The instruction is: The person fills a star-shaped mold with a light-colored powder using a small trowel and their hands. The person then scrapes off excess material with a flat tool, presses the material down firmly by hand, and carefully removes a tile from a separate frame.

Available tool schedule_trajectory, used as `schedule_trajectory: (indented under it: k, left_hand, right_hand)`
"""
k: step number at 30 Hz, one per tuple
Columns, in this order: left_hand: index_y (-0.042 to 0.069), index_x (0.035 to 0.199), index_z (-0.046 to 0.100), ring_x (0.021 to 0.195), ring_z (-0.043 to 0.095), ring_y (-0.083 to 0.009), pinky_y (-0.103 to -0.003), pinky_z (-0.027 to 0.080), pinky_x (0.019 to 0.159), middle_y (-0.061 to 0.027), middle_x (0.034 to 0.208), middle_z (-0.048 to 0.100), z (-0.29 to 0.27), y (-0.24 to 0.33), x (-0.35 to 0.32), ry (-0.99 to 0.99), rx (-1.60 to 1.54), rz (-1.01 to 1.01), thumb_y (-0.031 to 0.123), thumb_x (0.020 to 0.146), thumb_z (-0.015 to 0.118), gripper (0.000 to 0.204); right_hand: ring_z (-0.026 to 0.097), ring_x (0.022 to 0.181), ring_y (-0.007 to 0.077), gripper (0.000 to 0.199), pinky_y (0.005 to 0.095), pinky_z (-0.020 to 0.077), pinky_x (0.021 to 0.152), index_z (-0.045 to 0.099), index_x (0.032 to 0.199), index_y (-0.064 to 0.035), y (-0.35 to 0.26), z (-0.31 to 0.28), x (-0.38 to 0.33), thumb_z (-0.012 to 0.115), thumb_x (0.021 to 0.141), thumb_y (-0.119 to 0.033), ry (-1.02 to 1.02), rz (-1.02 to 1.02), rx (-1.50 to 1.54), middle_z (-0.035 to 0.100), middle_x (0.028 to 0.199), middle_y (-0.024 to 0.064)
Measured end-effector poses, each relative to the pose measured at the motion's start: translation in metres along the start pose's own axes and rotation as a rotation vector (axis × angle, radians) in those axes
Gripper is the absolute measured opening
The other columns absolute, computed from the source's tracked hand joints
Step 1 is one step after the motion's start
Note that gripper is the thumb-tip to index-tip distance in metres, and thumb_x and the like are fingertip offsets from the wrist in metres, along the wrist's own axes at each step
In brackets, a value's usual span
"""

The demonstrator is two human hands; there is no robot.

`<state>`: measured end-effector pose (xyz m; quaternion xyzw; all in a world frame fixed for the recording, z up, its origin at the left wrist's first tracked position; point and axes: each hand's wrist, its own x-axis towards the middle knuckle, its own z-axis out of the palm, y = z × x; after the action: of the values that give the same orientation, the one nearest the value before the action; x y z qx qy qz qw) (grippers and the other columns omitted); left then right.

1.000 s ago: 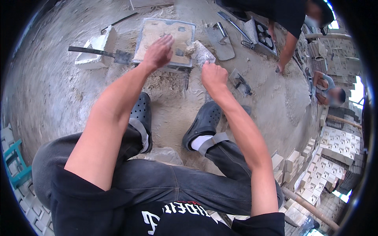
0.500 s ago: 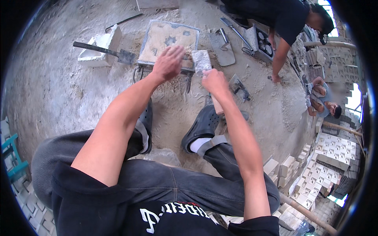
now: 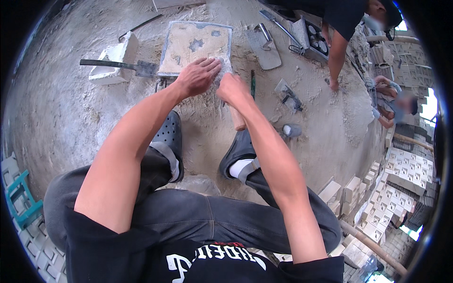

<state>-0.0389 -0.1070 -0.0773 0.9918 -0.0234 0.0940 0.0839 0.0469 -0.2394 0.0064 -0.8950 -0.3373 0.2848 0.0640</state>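
Observation:
A square, dark-edged frame lies on the dusty ground, its top covered with tan powder around a grey star-shaped patch. My left hand is over its near edge, palm down with fingers stretched toward the right. Closed in my right hand is a wooden-handled tool. The tool's flat, dust-coated head reaches the frame's near right corner, partly hidden by my hands. My left fingertips are close to that head; whether they touch it I cannot tell.
Left of the frame, a flat dark blade tool rests on a white block. Rightward lie a trowel, a smaller trowel and a grey cup-like cylinder. A co-worker's arm reaches down beside a box.
My right hand has drawn the tool left, bringing its head over the frame's near right corner. My left hand has lowered, its fingers now lying toward that head.

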Motion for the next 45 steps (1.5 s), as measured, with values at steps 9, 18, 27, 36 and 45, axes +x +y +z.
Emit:
schedule_trajectory:
  k: [9, 18, 27, 36, 45]
  left_hand:
    - [0.001, 0.133, 0.053, 0.135, 0.046, -0.0261, -0.041, 0.031, 0.116, -0.0150, 0.143, 0.051, -0.010, 0.037, -0.027, 0.004, -0.026, 0.062, 0.016, 0.087, 0.054, 0.049]
    - [0.001, 0.143, 0.042, 0.139, 0.041, -0.0259, -0.040, 0.026, 0.119, -0.0154, 0.149, 0.044, -0.023, -0.004, -0.048, 0.109, -0.021, -0.167, 0.018, 0.085, 0.058, 0.063]
    - [-0.003, 0.139, 0.046, 0.140, 0.039, -0.0292, -0.043, 0.026, 0.118, -0.0176, 0.148, 0.044, 0.003, 0.004, -0.050, 0.144, 0.003, -0.263, 0.021, 0.086, 0.052, 0.058]
    - [-0.007, 0.146, 0.035, 0.147, 0.026, -0.0333, -0.046, 0.018, 0.121, -0.0226, 0.156, 0.030, 0.023, 0.009, -0.002, 0.109, 0.104, -0.613, 0.032, 0.094, 0.039, 0.065]
    - [-0.007, 0.150, 0.024, 0.150, 0.017, -0.0327, -0.041, 0.010, 0.123, -0.0232, 0.159, 0.021, 0.016, 0.018, 0.025, 0.082, -0.098, -0.380, 0.026, 0.096, 0.033, 0.064]
  right_hand:
    - [0.065, 0.101, 0.0439, 0.027, 0.0477, 0.0527, 0.088, 0.070, 0.095, 0.0065, 0.008, 0.014, -0.048, 0.057, 0.075, -0.007, -0.035, 0.057, 0.057, 0.066, 0.099, 0.0330]
    - [0.066, 0.100, 0.0418, 0.026, 0.0467, 0.0537, 0.088, 0.072, 0.099, 0.0008, 0.019, -0.021, -0.031, 0.061, 0.079, -0.012, 0.050, 0.045, 0.049, 0.068, 0.103, 0.0283]
    - [0.067, 0.100, 0.0411, 0.024, 0.0462, 0.0548, 0.086, 0.071, 0.097, 0.0026, 0.007, 0.010, -0.009, 0.061, 0.080, -0.010, -0.031, 0.014, -0.034, 0.069, 0.101, 0.0268]
    - [0.067, 0.100, 0.0416, 0.026, 0.0471, 0.0533, 0.088, 0.071, 0.100, 0.0012, 0.034, 0.017, -0.083, 0.059, 0.081, -0.011, -0.232, 0.135, -0.055, 0.069, 0.102, 0.0275]
    - [0.065, 0.099, 0.0427, 0.026, 0.0506, 0.0523, 0.087, 0.071, 0.100, -0.0012, 0.064, -0.018, -0.051, 0.059, 0.083, -0.017, 0.068, 0.139, 0.020, 0.068, 0.104, 0.0276]
